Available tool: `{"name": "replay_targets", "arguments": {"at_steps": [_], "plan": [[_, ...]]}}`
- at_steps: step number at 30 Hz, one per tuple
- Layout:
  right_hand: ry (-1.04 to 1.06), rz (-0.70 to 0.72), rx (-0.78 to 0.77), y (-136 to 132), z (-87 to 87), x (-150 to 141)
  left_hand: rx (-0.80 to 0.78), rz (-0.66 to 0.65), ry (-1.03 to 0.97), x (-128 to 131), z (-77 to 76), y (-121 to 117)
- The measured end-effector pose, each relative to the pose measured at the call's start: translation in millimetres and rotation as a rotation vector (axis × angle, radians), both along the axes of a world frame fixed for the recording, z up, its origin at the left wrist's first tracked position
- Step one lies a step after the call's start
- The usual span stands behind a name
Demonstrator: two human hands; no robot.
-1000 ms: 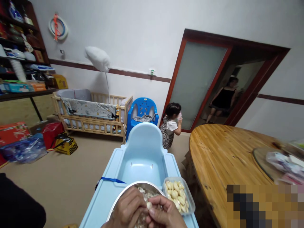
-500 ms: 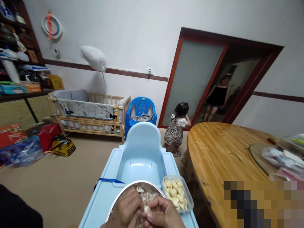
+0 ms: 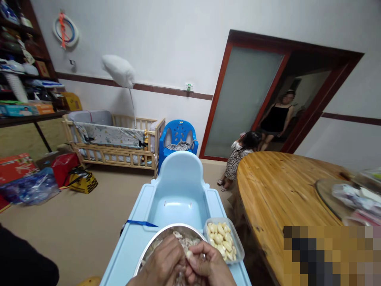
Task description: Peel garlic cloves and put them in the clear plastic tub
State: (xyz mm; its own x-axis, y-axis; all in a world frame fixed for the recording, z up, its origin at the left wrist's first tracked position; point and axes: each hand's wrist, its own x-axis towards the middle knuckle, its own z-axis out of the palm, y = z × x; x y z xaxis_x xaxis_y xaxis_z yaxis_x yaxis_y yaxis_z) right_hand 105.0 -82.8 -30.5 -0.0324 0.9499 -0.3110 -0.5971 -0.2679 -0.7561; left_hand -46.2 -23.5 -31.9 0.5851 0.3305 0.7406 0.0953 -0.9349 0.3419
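Over a round metal bowl (image 3: 151,241), my left hand (image 3: 166,256) and my right hand (image 3: 208,262) meet, fingers pinched together. A pale garlic clove (image 3: 189,254) shows between the fingertips, gripped by my right thumb and forefinger. My left fingers are curled right against it, and what lies under them is hidden. Garlic skins and unpeeled pieces (image 3: 177,235) lie in the bowl. Beside it on the right, a clear plastic box (image 3: 238,254) holds many peeled cloves (image 3: 219,239). Both containers rest on the tray of a light blue high chair (image 3: 119,254).
A round wooden table (image 3: 268,186) stands at the right, bearing a glass turntable (image 3: 323,190). A child (image 3: 235,159) stands by the sliding door, another person (image 3: 276,119) in the doorway. Beyond the high chair are a blue child's chair (image 3: 179,131) and a wooden crib (image 3: 113,153).
The child has moved right, toward the doorway and behind the table edge. My hands stay over the bowl with the clove, shifting only slightly.
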Motion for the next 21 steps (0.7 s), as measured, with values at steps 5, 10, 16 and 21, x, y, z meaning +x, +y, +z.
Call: {"name": "replay_targets", "arguments": {"at_steps": [5, 10, 16, 21], "plan": [[0.062, -0.078, -0.021, 3.0, 6.7, 1.5, -0.001, -0.045, 0.019, 0.0, 4.4, 0.9], [0.089, 0.000, 0.006, 4.0, 6.4, 0.9, -0.068, 0.011, 0.081, -4.8, 9.9, 0.7], [-0.016, 0.105, -0.007, 2.9, 1.2, 2.5, -0.135, -0.011, -0.032, -6.1, 13.7, 0.5], [-0.139, 0.122, -0.024, 2.3, -4.4, 2.2, -0.124, -0.048, -0.107, -3.8, 15.5, 0.9]]}}
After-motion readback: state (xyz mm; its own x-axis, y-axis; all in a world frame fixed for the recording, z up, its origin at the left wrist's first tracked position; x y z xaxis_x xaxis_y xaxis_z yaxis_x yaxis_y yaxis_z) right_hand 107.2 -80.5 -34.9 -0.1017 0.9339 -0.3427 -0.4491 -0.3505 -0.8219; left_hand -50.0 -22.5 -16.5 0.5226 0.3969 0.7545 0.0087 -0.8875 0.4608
